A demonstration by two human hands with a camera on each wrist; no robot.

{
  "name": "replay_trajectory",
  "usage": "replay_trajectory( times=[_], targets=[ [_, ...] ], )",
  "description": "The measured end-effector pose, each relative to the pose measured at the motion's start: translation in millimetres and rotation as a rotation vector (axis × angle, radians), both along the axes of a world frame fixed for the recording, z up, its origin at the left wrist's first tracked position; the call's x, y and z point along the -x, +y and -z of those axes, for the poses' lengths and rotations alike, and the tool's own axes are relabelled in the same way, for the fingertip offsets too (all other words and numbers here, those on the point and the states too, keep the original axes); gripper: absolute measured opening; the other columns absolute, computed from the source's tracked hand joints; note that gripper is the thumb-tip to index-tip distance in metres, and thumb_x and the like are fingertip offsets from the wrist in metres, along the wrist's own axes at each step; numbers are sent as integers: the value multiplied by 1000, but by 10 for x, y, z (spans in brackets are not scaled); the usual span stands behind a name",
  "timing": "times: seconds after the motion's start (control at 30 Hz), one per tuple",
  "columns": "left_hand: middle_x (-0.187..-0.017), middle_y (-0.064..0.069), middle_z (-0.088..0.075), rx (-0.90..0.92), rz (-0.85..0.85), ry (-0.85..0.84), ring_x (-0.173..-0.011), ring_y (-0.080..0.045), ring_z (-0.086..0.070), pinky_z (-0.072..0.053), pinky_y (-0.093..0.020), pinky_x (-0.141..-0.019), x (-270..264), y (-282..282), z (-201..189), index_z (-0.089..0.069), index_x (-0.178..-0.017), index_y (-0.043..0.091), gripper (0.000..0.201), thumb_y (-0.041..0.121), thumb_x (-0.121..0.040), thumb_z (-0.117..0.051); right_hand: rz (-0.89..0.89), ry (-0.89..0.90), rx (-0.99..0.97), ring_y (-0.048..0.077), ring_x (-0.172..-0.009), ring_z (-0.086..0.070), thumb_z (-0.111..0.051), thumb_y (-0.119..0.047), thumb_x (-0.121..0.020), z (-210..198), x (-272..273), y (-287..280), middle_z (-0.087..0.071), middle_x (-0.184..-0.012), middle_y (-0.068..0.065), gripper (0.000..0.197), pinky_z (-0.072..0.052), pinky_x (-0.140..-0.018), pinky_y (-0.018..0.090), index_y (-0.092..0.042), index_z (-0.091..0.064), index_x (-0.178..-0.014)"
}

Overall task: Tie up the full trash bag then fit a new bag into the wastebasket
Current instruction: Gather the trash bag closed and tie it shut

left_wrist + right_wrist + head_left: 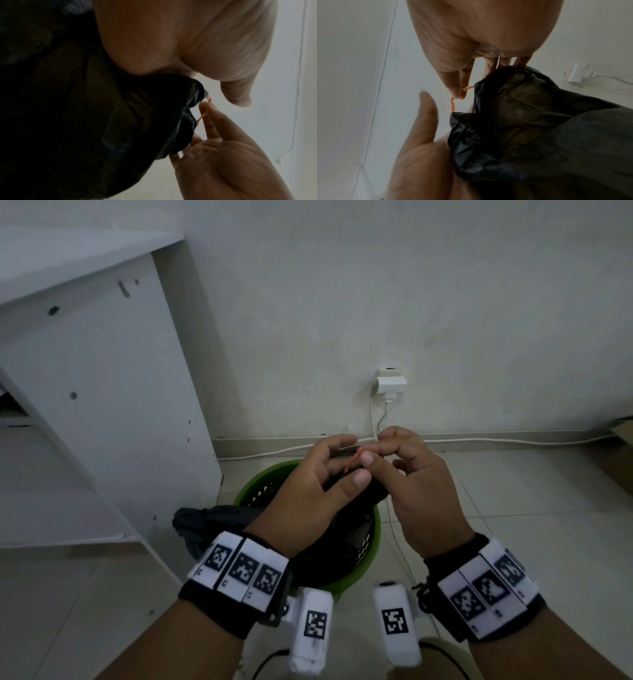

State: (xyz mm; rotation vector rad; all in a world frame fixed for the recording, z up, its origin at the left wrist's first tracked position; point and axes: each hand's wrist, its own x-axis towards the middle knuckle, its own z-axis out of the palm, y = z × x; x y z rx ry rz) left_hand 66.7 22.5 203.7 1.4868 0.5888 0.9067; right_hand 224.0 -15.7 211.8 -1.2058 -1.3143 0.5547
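Observation:
A black trash bag (346, 529) sits in a green wastebasket (260, 479) on the floor, close below me. My left hand (337, 462) grips the bag's gathered neck, thumb stretched out on the near side. Just to its right, my right hand (378, 448) pinches the thin orange drawstring (356, 459) between thumb and forefinger. In the right wrist view the drawstring (452, 105) runs from my right hand's pinch (461, 93) down into the bunched bag (522, 115), beside my left hand (423, 135). The left wrist view shows the bag (120, 108) and my right hand (205, 108) on the drawstring (201, 117).
A white cabinet (102, 405) stands left of the basket, with a crumpled dark grey bag (195, 518) at its foot. A plugged wall socket (390, 383) is behind, its white cable (479, 441) lying along the baseboard. A cardboard box (620, 453) is at the right edge.

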Motion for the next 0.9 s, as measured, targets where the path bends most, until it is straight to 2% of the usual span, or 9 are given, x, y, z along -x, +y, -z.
replay_trajectory(
  times=[0.07, 0.13, 0.27, 0.37, 0.47, 0.53, 0.63, 0.8, 0.9],
  targets=[
    [-123, -5, -70, -78, -39, 53, -118, -15, -64, -51, -28, -99, -74, 1, -20, -57, -131, 8, 37, 24, -98, -58, 5, 44, -6, 17, -101, -63, -70, -35, -81, -7, -8, 28, -63, -100, -10, 5, -48, -85, 32, -34, -75, -84],
    [-111, -1, -74, -175, -70, 109, -106, -11, -67, -51, -25, -93, -100, 20, 4, -70, -113, 8, 31, 29, -101, -51, -46, 195, 10, 12, -84, -64, -66, -18, -91, -23, -6, 37, -65, -88, -4, 8, -52, -76, 27, -18, -71, -85],
    [-80, 7, -64, -384, -137, 283, -86, -11, -61, -43, -26, -79, -46, 108, 107, -65, -76, 33, 29, 38, -100, -50, -191, 619, 82, 21, -68, -60, -50, -11, -98, -47, 18, 21, -65, -74, 9, 13, -54, -65, 29, -1, -58, -94],
    [-83, 11, -60, -557, -147, 367, -91, -13, -58, -43, -30, -82, 37, 156, 209, -59, -76, 32, 26, 37, -99, -48, -199, 825, 76, 21, -78, -65, -43, -14, -103, 30, 12, 65, -68, -85, 10, 20, -56, -73, 32, -4, -57, -93],
    [-91, 11, -66, -449, -116, 308, -95, -10, -62, -46, -27, -86, 134, 153, 264, -65, -81, 30, 22, 29, -100, -53, -235, 981, 96, 25, -86, -68, -39, -18, -105, 122, 7, 114, -67, -92, 15, 24, -60, -77, 36, -2, -55, -101],
    [-85, 10, -68, -390, -98, 311, -88, -11, -64, -47, -28, -84, 200, 146, 300, -66, -83, 33, 22, 31, -100, -52, -240, 1029, 118, 25, -80, -67, -38, -21, -105, 157, 22, 131, -64, -87, 13, 24, -60, -77, 38, -3, -54, -104],
    [-80, 13, -58, -529, -147, 533, -91, -13, -55, -38, -35, -89, 292, 195, 449, -61, -84, 43, 28, 50, -98, -39, -223, 1061, 126, 14, -59, -52, -38, -18, -106, 176, 6, 142, -54, -72, 2, 25, -55, -63, 32, -11, -51, -85],
    [-80, 15, -47, -717, -268, 769, -95, -11, -44, -17, -28, -88, 462, 218, 658, -66, -86, 33, 42, 52, -96, -29, -177, 686, 225, 9, -49, -29, -39, -11, -104, 261, -179, 121, -44, -65, -1, 27, -28, -47, 24, -15, -44, -78],
    [-75, 15, -52, -819, -293, 840, -90, -11, -39, -19, -32, -88, 536, 258, 772, -66, -83, 31, 41, 45, -97, -30, -46, 150, 297, 10, -49, -40, -48, -12, -102, 322, -278, 35, -52, -65, 1, 19, -36, -49, 26, -13, -50, -83]
  ],
)
